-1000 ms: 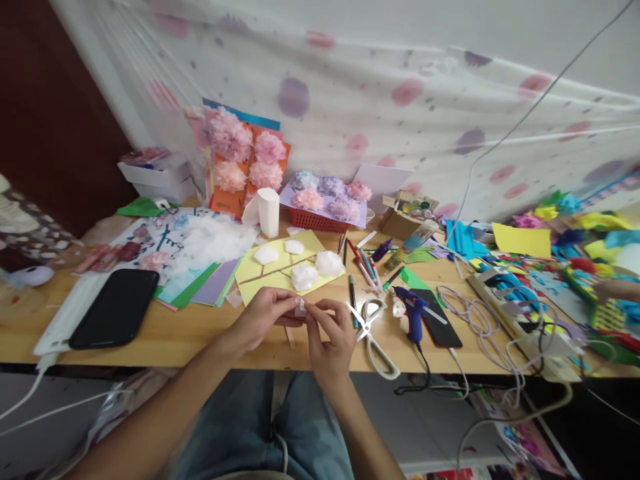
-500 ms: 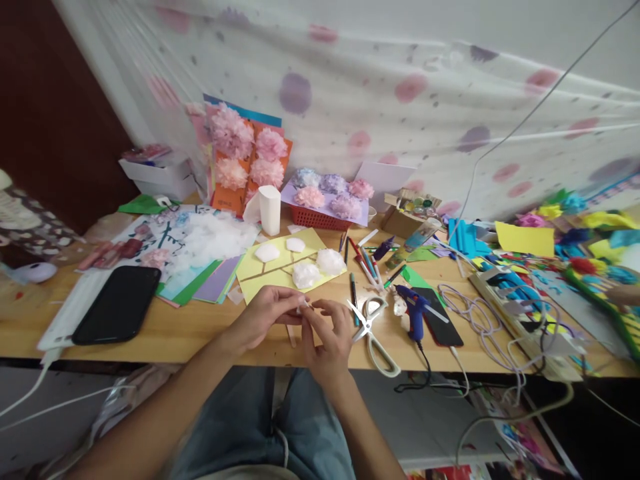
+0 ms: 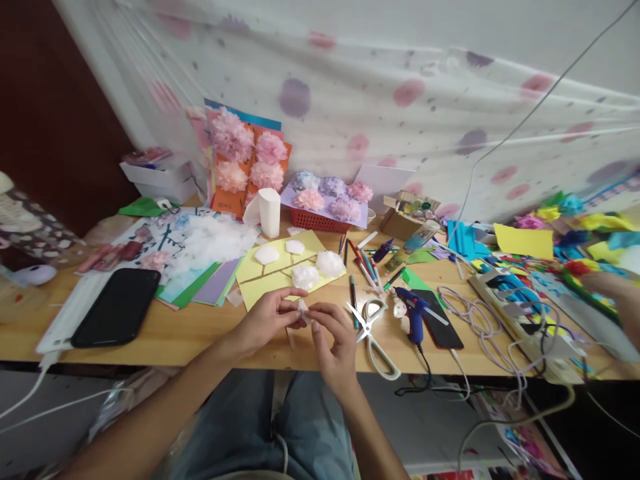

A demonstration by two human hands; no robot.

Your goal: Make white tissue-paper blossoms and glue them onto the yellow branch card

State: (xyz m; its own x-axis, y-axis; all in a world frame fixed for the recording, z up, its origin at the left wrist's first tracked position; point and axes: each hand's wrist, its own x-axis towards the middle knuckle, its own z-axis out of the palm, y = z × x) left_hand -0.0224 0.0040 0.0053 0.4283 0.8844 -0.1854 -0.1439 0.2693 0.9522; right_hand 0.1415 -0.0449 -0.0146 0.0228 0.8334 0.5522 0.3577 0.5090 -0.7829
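White piece [image 3: 302, 308], two hands [image 3: 301, 311].

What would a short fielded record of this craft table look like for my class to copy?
Left hand: pinching small white piece
Right hand: fingers on that piece
Yellow card: bears brown lines, four white shapes
Scissors: blades open, right of hands
Glue gun: beside dark phone
Red basket: behind card, paper flowers above
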